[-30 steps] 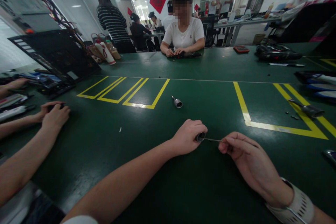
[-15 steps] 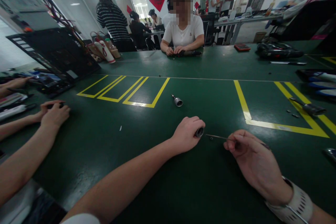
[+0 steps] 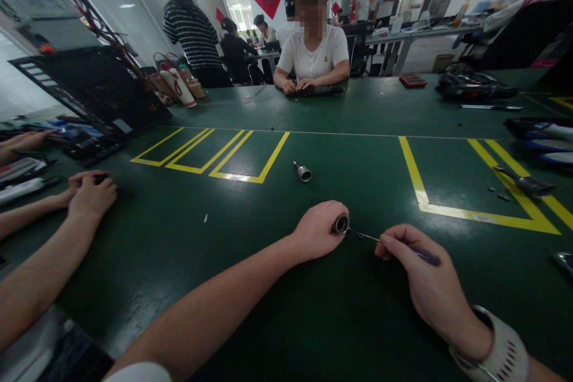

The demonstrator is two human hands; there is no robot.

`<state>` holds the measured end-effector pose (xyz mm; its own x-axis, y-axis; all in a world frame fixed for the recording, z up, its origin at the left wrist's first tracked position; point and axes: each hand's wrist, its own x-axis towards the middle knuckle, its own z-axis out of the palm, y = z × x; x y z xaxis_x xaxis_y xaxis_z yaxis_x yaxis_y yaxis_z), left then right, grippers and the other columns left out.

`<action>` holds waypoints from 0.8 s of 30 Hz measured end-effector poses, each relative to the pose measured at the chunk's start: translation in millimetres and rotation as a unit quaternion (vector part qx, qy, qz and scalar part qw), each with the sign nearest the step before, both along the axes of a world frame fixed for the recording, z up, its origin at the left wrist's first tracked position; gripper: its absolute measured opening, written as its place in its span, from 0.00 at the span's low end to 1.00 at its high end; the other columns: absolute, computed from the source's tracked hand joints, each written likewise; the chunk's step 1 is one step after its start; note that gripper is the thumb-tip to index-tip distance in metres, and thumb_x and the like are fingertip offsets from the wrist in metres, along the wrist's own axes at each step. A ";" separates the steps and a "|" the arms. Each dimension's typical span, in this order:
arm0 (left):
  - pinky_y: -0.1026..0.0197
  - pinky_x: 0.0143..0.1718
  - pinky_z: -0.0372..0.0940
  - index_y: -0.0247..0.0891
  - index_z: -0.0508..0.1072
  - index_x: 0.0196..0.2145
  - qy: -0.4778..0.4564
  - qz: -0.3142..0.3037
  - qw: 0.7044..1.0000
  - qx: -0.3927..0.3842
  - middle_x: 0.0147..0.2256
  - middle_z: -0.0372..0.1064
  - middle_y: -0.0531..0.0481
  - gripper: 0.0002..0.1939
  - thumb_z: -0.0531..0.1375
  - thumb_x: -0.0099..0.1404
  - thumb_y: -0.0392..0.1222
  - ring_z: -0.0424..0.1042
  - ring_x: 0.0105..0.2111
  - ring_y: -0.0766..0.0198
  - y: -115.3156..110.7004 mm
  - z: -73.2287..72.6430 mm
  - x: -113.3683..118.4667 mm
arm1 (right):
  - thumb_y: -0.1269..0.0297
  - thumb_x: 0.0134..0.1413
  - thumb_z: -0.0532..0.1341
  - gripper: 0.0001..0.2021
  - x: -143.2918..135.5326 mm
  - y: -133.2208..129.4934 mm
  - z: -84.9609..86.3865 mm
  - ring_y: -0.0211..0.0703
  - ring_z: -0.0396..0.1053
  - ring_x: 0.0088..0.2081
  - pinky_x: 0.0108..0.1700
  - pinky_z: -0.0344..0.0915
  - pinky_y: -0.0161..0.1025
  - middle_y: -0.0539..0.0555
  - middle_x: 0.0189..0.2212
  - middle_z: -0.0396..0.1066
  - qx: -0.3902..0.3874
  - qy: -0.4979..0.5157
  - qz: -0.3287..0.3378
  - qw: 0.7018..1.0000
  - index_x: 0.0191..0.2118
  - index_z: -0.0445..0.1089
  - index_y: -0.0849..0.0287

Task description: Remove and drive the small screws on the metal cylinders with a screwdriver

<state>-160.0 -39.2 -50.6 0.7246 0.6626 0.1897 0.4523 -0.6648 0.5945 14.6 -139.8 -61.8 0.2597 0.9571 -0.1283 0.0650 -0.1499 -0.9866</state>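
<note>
My left hand (image 3: 320, 230) is closed around a dark metal socket (image 3: 341, 224), its round hollow end facing right; the fingers hide the rest. In my right hand (image 3: 423, 274) is a thin screwdriver (image 3: 367, 239) with a dark purplish handle, pinched near the shaft. Its tip lies close to the socket's lower rim; whether they touch I cannot tell. A tiny ring-like part (image 3: 360, 236) lies on the table just by the shaft. Beyond my left hand, a second metal socket with a thin shank (image 3: 303, 173) rests on its side.
Yellow tape (image 3: 421, 191) marks outlines on the green table (image 3: 250, 292). At right lie another shanked socket (image 3: 532, 185), small bits (image 3: 504, 197) and blue-and-white tools (image 3: 555, 146). A co-worker's hands (image 3: 92, 194) work at left; another person (image 3: 313, 54) sits opposite.
My right hand has turned and shifted slightly left, bringing the screwdriver tip nearer the socket and showing more of its handle. The socket's opening now faces me more.
</note>
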 end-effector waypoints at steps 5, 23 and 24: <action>0.60 0.41 0.63 0.37 0.66 0.37 -0.018 -0.072 0.997 -0.007 0.35 0.69 0.49 0.06 0.57 0.59 0.35 0.68 0.37 0.63 -1.7 2.9 0.1 | 0.59 0.51 0.61 0.08 -0.7 1.0 2.6 0.43 0.66 0.31 0.34 0.61 0.40 0.51 0.25 0.70 -0.009 0.011 -0.007 1.000 0.28 0.70 0.58; 0.61 0.38 0.63 0.37 0.65 0.35 -0.065 -0.083 0.994 -0.032 0.37 0.66 0.47 0.09 0.58 0.55 0.30 0.66 0.38 0.62 -5.3 2.8 1.4 | 0.60 0.42 0.68 0.10 -1.7 10.0 13.0 0.40 0.68 0.32 0.36 0.66 0.39 0.48 0.29 0.70 0.014 0.172 -0.130 0.976 0.32 0.71 0.56; 0.61 0.38 0.63 0.37 0.65 0.34 -0.080 -0.068 0.994 -0.029 0.36 0.65 0.48 0.08 0.58 0.54 0.30 0.66 0.37 0.62 -4.7 2.0 1.5 | 0.59 0.43 0.67 0.12 -2.2 10.0 11.2 0.43 0.69 0.35 0.39 0.67 0.41 0.50 0.32 0.72 0.004 0.135 -0.112 0.985 0.35 0.71 0.55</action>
